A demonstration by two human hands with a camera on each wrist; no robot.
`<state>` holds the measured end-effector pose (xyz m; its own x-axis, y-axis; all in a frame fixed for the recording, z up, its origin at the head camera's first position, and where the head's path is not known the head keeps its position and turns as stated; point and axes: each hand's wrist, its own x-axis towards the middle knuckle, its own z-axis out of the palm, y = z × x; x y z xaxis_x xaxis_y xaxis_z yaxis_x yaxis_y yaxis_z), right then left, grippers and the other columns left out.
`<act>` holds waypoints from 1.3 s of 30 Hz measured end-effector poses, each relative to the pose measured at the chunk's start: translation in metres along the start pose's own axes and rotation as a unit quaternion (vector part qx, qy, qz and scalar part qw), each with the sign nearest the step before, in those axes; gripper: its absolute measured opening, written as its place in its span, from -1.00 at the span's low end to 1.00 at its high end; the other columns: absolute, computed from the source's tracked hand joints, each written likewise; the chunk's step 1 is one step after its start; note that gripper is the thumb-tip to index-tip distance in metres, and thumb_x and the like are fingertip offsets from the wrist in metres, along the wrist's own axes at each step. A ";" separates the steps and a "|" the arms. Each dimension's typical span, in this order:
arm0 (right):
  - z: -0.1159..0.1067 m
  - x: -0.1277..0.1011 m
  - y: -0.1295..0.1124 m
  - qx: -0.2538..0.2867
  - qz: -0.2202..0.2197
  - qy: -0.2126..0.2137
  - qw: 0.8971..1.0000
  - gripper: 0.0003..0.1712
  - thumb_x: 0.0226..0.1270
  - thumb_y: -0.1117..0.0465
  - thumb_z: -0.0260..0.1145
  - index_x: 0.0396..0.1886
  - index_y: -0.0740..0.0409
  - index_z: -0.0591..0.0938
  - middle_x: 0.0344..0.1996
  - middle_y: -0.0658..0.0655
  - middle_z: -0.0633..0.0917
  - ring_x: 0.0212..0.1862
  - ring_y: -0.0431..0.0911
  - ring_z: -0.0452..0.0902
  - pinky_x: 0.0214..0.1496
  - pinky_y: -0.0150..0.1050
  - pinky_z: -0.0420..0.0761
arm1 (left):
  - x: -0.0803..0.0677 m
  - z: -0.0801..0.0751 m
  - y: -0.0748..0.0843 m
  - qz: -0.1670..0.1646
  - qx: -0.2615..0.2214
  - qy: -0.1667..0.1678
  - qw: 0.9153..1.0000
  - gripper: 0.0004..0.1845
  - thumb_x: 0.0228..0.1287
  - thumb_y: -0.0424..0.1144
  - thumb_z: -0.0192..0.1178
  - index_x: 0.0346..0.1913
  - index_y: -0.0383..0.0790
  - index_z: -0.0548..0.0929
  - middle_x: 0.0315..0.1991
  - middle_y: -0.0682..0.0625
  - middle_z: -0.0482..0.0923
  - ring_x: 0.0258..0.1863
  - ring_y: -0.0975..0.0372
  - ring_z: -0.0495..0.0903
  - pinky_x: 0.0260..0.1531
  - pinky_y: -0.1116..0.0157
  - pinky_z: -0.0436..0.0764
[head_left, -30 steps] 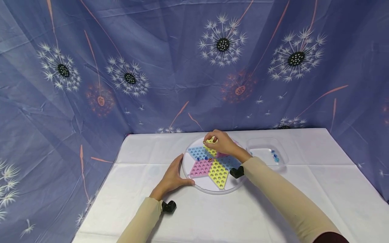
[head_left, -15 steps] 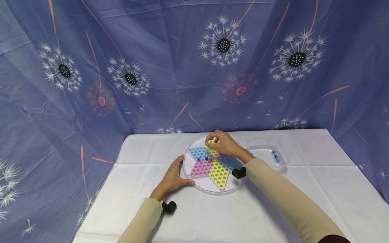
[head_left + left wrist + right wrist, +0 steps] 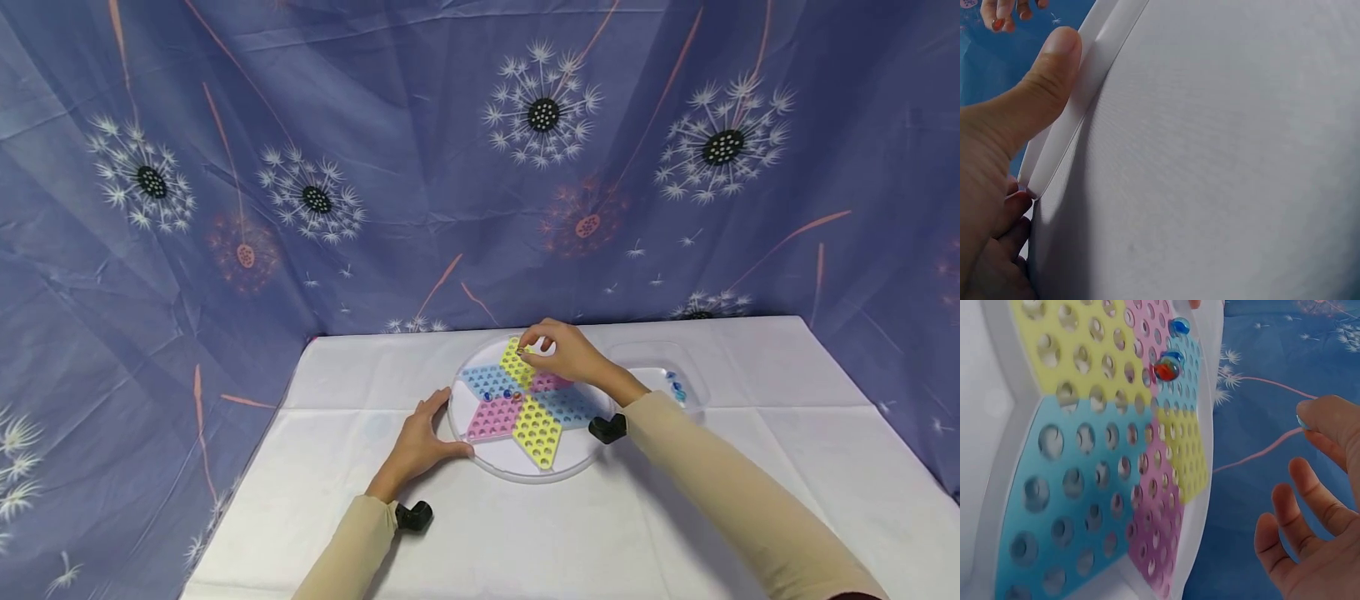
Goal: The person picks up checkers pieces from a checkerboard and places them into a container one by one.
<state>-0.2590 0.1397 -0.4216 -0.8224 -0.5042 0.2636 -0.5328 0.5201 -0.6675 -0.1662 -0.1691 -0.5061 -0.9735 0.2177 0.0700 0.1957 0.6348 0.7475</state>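
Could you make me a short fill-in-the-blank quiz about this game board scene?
1. The left hand rests on the rim of the round ____.
2. The right hand hovers over the board, above its far ____ section.
3. The clear tray to the right holds a few ____.
4. The table is covered by a ____ cloth.

Missing words: board; yellow; marbles; white
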 end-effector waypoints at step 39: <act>-0.088 -0.092 0.046 -0.044 0.102 0.059 0.992 -0.81 0.39 0.03 0.45 -0.05 -0.10 0.76 0.03 0.06 0.67 -0.09 0.00 0.58 -0.19 -0.10 0.66 | -0.002 0.000 -0.008 0.014 -0.021 0.023 0.999 0.10 -0.14 0.00 0.69 0.52 -0.18 0.39 0.52 -0.18 0.31 0.55 -0.12 0.17 0.55 -0.08 0.11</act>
<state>-0.2251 0.2708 -0.4152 -0.9298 -0.3010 0.2119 -0.3638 0.6645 -0.6528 -0.1656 -0.1753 -0.5124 -0.9721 0.2004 0.1219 0.2198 0.5974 0.7712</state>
